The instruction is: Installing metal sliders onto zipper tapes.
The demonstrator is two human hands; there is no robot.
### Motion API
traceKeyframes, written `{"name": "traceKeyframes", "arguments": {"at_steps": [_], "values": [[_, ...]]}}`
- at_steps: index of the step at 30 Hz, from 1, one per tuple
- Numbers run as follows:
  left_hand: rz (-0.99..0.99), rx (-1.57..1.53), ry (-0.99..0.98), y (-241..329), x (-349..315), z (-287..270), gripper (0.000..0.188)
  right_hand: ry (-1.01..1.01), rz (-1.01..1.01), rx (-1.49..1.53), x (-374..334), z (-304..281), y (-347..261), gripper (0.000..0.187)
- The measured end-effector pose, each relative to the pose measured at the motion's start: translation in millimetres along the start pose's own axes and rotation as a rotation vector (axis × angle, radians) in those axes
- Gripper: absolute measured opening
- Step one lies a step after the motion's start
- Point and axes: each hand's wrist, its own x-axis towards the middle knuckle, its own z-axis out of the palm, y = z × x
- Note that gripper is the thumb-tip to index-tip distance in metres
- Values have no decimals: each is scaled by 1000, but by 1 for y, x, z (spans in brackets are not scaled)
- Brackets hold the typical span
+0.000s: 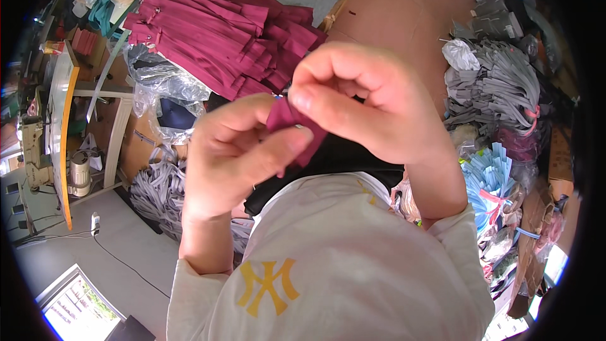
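Up close in front of my body, my left hand [230, 145] pinches a small piece of maroon fabric [284, 117] between thumb and fingers. Its free lower end hangs below my left thumb. My right hand [372, 101] is closed at the upper edge of the same piece, thumb tip pressed against the index finger. Whether anything tiny sits in that right pinch is hidden. Beyond both hands lies a pile of maroon pleated garments [214, 28], which look like skirts, spread over a table.
Bundles of grey fabric strips [499, 88] and light blue strips [486, 180] are heaped along the right. Clear plastic bags [161, 69] and more grey strips [158, 183] lie at left. A sewing machine [38, 145] stands by an orange-edged table [68, 132].
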Motion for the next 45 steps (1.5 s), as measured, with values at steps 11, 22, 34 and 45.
{"name": "traceKeyframes", "arguments": {"at_steps": [11,22,34,45], "values": [[38,-113,-34,-11,1,-4,25,75,74,256,7,-3,5,14],[-76,-89,51,-12,3,1,17,124,129,292,9,3,20,18],[-65,-123,142,-27,7,14,7,297,-1,231,18,7,21,21],[-52,-144,153,-32,5,7,24,348,58,420,26,5,37,23]]}}
